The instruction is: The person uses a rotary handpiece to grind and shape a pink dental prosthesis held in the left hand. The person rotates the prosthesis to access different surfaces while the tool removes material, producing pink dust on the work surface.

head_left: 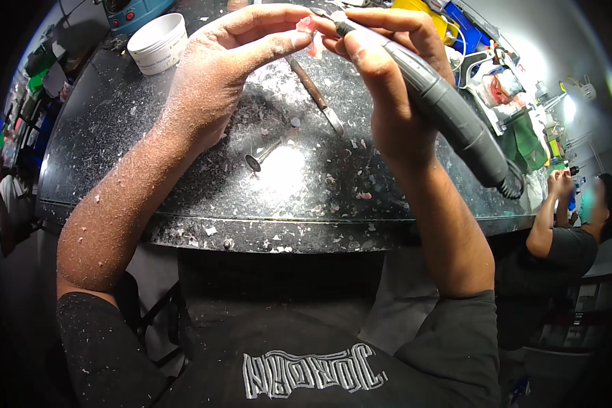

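Note:
Dusted with pale powder, my left hand (211, 75) pinches a small pink, partly see-through piece (306, 26) between thumb and fingertips at the far middle of the bench. My right hand (401, 102) grips a dark grey rotary handpiece (449, 112), its tip angled left toward the pink piece. Fingertips hide whether the tool touches it. The handpiece's body slopes down right to a coiled cord (513, 187). Below my hands, a knife with a brown handle (307, 83) lies on the bench. Nearer me rests a metal piece with a flared round end (253, 162).
Shavings and dust cover the black bench (333, 197). A white tub (158, 46) and a teal machine (132, 13) stand far left. Yellow and blue bins (434, 19) and green material (527, 141) sit to the right. Another person (557, 234) works at far right.

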Demonstrator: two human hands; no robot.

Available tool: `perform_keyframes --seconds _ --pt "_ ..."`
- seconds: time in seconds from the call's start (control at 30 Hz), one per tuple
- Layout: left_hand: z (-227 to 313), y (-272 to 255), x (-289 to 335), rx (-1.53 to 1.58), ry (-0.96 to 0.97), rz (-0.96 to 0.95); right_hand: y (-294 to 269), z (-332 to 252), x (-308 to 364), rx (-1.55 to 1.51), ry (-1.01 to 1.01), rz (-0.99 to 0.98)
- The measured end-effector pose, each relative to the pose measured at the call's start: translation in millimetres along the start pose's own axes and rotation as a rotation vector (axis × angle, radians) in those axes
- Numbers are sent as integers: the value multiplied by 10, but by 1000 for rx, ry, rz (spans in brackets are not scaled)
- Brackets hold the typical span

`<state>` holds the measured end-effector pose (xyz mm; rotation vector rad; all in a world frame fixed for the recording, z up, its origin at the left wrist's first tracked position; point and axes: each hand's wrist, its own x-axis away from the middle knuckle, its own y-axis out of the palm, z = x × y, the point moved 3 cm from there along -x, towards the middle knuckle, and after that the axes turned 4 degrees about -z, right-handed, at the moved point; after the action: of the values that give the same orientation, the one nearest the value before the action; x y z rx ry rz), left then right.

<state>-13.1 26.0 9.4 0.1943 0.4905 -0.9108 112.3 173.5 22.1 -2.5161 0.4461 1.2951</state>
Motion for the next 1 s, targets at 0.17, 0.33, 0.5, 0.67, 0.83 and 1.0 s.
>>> perform_keyframes --seconds 0.17,0.33,0.5,0.67,0.83,1.0 --pt "14 -4 2 -81 0 19 -16 -32 -3 60 49 -26" --pt "17 0 9 -130 -23 25 -12 -8 -7 14 48 -18" --pt "-10 -39 15 -176 -25 27 0 -10 -8 15 82 -12" --pt "0 -46 28 -202 -40 29 23 -68 -12 69 97 -69" --pt "-4 -25 14 -237 -40 32 13 8 10 -39 74 -29" --pt "-9 -48 20 -261 -45 30 45 -35 1 -8 82 -31"
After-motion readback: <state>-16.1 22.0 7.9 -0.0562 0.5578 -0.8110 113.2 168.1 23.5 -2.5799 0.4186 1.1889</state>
